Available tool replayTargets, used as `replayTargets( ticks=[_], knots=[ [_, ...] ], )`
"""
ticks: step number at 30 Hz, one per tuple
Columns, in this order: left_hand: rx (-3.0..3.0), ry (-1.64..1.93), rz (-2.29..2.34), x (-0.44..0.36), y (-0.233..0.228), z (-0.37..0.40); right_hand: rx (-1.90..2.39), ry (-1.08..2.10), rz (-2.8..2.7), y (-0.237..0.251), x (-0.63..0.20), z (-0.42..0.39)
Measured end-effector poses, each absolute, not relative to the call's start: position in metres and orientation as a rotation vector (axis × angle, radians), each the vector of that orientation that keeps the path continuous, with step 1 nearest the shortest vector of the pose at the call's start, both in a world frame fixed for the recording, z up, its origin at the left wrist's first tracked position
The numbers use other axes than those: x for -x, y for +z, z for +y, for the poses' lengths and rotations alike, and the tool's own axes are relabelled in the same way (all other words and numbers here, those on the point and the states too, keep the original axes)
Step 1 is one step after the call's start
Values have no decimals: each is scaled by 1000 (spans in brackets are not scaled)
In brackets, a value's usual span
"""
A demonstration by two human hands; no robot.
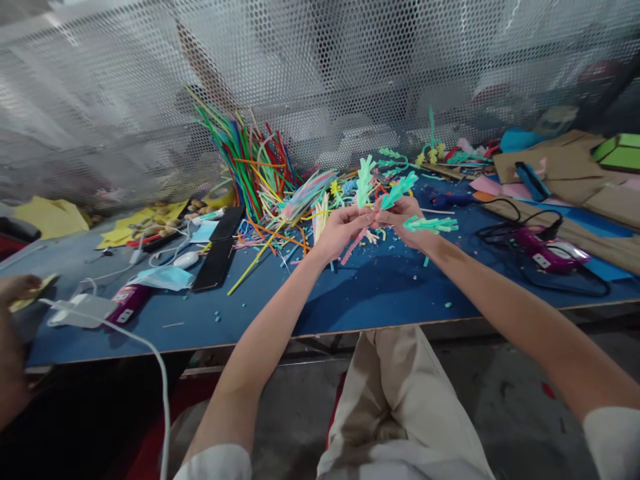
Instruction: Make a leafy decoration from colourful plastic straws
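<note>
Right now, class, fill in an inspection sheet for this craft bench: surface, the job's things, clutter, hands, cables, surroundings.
Surface: blue table, dotted with small cut scraps.
Job's things: fringed green straw pieces, held above the table.
Clutter: heap of coloured straws, face mask, yellow paper, cardboard.
Hands: left hand and right hand meet, both pinching the straw pieces.
Cables: white cable at left; black cord by purple glue gun.
Surroundings: perforated mesh screen behind; another person's hand far left.
</note>
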State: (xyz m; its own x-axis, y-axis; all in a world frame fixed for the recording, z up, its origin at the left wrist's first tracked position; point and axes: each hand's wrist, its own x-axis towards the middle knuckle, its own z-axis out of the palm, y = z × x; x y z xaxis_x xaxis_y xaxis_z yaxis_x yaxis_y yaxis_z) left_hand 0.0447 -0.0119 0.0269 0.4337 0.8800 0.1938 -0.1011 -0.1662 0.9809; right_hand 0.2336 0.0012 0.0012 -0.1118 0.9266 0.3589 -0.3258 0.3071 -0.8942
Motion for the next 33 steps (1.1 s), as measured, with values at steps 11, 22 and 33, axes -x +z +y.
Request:
replayTargets(
  ticks=[11,22,33],
  knots=[
    [-1509,1090,776,-43,22,-11,617,920,-1376,0,-237,-1],
    [-1394,903,657,-38,19,-3,645,1046,-1375,2,-240,0],
    [-1680,1208,784,-49,26,-22,688,902,-1254,-6,-229,-2]
  ],
)
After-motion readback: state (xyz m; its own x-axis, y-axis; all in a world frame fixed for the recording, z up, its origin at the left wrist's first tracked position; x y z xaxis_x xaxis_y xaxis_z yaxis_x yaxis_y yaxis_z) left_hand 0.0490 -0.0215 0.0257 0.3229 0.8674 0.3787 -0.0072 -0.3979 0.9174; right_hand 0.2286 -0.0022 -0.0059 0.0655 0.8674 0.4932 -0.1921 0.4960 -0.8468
